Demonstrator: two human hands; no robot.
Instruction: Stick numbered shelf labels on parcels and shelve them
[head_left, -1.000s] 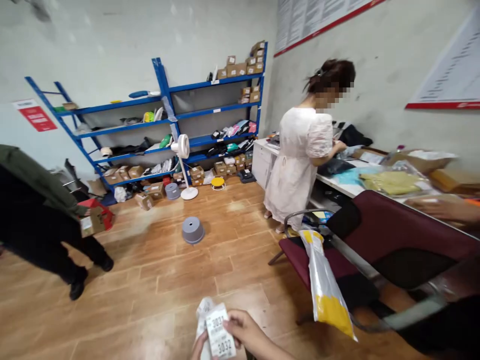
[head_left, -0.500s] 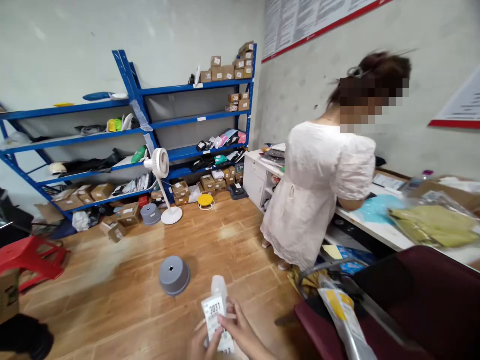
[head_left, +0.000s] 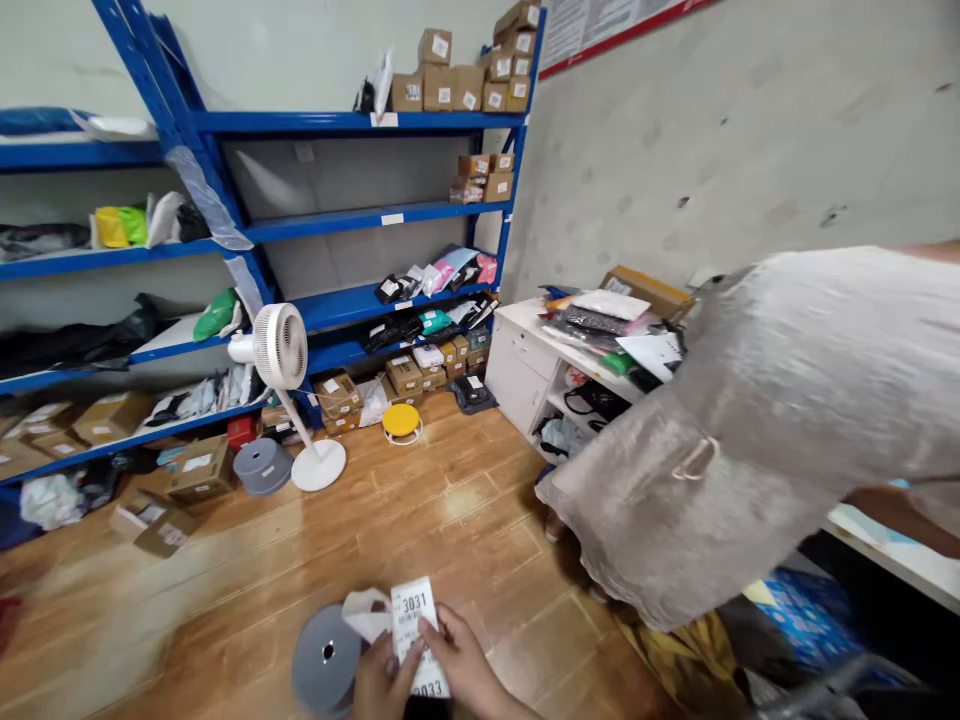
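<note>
A white strip of printed labels (head_left: 411, 603), with "3031" near its top and "3033" lower down, is held low in front of me. My left hand (head_left: 381, 680) pinches its left side, the thumb lying across the print. On the right edge, my right hand (head_left: 469, 665) grips the strip between thumb and fingers. A loose end of the white strip curls out to the left, above a round grey stool (head_left: 319, 660) on the floor. Something dark shows just under the strip, too little to name.
Blue shelves (head_left: 360, 122) with boxes and bagged parcels line the wall. A white fan (head_left: 281, 345) stands before them, near a yellow stool (head_left: 402, 420) and a second grey stool (head_left: 262, 465). At right, a person in a pale dress (head_left: 712, 430) stands by a white cabinet (head_left: 515, 365).
My view has moved forward, toward the shelves and cabinet. The person now fills more of the right side. The label strip stays in both hands, turned more upright, its loose end swung left.
</note>
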